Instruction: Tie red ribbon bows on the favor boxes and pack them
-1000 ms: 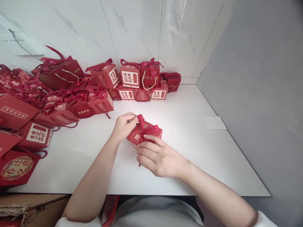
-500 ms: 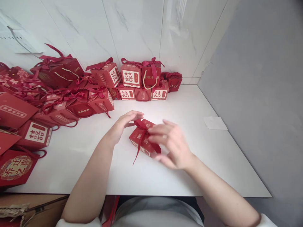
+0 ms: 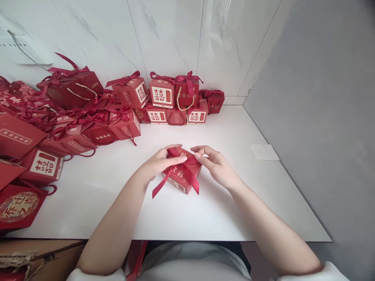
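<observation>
A red gift box [image 3: 179,178] with white-and-gold lettering sits turned at an angle on the white table, between my hands. A red ribbon [image 3: 191,181] is tied in a bow across its top, its two tails hanging over the near side. My left hand [image 3: 159,162] grips the box from the left, the thumb pressed on the ribbon near the knot and the other fingers partly hidden behind. With thumb and fingers pinched, my right hand [image 3: 216,166] has hold of the bow's loop at the box's right corner.
Many red ribboned boxes [image 3: 161,95] are stacked along the tiled wall and down the left side. A white paper slip [image 3: 265,152] lies near the table's right edge, beside a grey panel [image 3: 328,117]. Below the front left edge is a cardboard box [image 3: 58,259].
My right hand has come from its blurred sweep over the box to pinch the ribbon. My left thumb has come down onto the knot. The ribbon tails now spread wider.
</observation>
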Tool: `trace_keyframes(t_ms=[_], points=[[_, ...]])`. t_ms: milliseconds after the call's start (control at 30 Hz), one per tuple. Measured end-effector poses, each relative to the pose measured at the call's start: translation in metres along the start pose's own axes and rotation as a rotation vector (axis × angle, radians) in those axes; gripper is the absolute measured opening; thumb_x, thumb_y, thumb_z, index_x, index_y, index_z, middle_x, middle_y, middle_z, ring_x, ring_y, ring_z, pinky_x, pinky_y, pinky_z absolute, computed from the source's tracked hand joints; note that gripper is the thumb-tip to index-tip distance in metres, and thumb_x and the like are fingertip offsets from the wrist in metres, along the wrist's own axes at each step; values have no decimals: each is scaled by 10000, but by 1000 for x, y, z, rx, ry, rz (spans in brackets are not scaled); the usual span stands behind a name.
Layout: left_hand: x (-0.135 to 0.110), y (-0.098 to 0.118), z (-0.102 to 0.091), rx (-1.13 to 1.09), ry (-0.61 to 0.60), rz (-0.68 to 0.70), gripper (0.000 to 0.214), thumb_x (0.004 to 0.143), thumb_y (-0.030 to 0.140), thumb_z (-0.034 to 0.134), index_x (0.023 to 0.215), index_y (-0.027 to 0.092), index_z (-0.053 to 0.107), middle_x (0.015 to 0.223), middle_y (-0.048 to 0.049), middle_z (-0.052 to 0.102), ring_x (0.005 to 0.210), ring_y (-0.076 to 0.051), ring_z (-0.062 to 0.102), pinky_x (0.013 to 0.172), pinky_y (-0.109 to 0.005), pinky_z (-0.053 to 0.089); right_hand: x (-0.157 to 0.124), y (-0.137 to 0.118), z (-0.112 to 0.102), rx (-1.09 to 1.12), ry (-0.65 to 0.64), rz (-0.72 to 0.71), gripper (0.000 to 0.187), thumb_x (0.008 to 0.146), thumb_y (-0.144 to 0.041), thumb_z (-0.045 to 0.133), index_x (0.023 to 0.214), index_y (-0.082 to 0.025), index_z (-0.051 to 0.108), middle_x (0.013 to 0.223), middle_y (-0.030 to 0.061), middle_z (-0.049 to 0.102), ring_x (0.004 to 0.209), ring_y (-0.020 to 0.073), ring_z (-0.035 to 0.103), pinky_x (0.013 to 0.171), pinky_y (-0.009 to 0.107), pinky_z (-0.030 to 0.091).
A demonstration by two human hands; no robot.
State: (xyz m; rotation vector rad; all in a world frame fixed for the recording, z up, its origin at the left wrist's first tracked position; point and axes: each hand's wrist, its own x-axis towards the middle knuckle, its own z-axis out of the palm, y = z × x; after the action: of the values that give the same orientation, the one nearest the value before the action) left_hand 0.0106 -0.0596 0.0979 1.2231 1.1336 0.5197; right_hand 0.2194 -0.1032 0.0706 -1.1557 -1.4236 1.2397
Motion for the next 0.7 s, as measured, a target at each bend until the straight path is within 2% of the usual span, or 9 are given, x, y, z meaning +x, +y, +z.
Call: trace_keyframes(t_ms=[100,167,267,467,700], points=[[-1,2,3,-63,-105,-40,479,734,415,802,1129,195,643,1052,-79,700,1009,-257,673,885,-375,518,2,1,3,87,21,3,304,924,-486,581,811,-204,597,1199,52,634,1042,187,596,906,327,444],[-1,2,4,-85,-156,-48,380,725,358,810,1018,176,650,946,-58,691,921,-235,682,820,-349,523,5,4,5,145,29,15,298,915,-486,593,823,-202,592,1114,49,665,940,174,611,848,319,460],[2,2,5,-87,-189,-44,334,704,284,819,952,173,624,884,-30,657,857,-209,674,794,-341,520,9,9,7,183,42,27,301,907,-487,600,818,-200,582,1049,45,676,868,165,605,794,308,465],[4,0,5,-69,-183,-52,355,689,266,813,956,172,600,858,-32,640,778,-209,663,770,-388,527,15,17,8,100,71,40,300,905,-494,585,840,-202,582,922,29,658,785,159,574,727,303,455],[0,3,7,9,-163,-29,350,721,287,775,1019,180,626,890,-38,655,816,-222,664,779,-375,512,16,16,10,2,104,71,314,904,-509,562,816,-207,564,794,-2,621,714,156,559,686,304,442]])
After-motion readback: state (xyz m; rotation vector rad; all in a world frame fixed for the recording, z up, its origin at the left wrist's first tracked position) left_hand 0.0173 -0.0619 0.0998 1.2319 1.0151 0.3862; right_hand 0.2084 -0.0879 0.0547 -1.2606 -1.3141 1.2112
